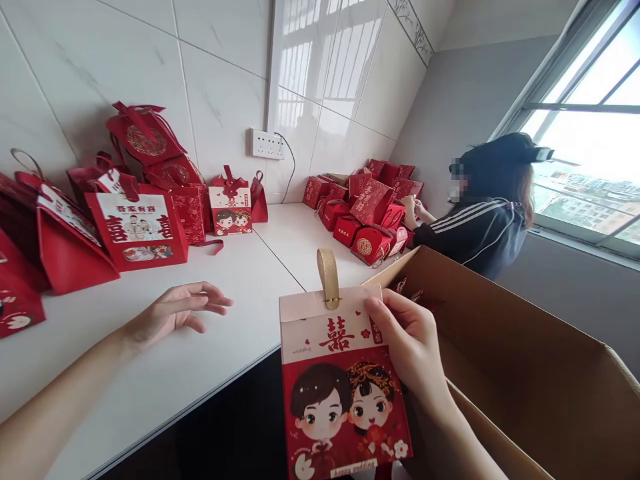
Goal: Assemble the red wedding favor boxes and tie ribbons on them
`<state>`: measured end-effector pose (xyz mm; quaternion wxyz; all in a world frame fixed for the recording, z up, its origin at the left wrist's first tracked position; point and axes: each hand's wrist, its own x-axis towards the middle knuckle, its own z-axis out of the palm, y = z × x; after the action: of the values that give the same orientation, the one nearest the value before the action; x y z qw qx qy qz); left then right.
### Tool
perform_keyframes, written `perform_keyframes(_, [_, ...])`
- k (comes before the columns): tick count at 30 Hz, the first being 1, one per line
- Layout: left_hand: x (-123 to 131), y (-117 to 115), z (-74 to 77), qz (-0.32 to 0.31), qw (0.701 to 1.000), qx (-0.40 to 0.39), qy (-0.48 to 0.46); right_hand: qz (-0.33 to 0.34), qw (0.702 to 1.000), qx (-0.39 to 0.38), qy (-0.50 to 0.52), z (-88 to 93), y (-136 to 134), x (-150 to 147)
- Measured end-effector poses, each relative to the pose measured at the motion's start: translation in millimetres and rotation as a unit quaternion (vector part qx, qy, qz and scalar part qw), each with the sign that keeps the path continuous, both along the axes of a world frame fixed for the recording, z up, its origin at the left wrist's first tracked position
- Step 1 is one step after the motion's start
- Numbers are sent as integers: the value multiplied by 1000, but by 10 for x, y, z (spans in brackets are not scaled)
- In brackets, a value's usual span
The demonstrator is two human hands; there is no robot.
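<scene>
My right hand (413,340) pinches the upper right edge of a red and white wedding gift box (345,393) printed with a cartoon couple. A gold ribbon loop (328,279) stands up from the box's top. The box is upright in front of me, its lower end cut off by the picture. Over the white counter (220,353), my left hand (177,310) is empty, with its fingers apart. Beyond that hand stand a red gift box with a couple (137,230) and a smaller cartoon-couple box (231,207).
Close to my right is a large open cardboard box (540,393) with a few red items inside. Red gift boxes are heaped (370,207) at the counter's far end, where another person (475,207) works. A wall socket (267,144) has a cable plugged in.
</scene>
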<state>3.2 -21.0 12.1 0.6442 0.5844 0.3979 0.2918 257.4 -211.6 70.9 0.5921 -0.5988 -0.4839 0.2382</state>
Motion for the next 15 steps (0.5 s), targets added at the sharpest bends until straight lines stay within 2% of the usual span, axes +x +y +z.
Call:
perform_keyframes(6, [16, -30, 25, 3, 1000, -3, 0, -35, 999, -18, 21, 71, -101, -71])
perform_keyframes(11, [10, -18, 13, 9, 1000, 1, 18, -20, 998, -23, -56, 27, -137, 19])
perform_keyframes(13, [8, -13, 17, 8, 1000, -1, 24, -79, 989, -5, -125, 68, -195, 135])
perform_keyframes(15, [13, -16, 27, 5, 999, -3, 32, -216, 952, 60, -209, 166, -279, 344])
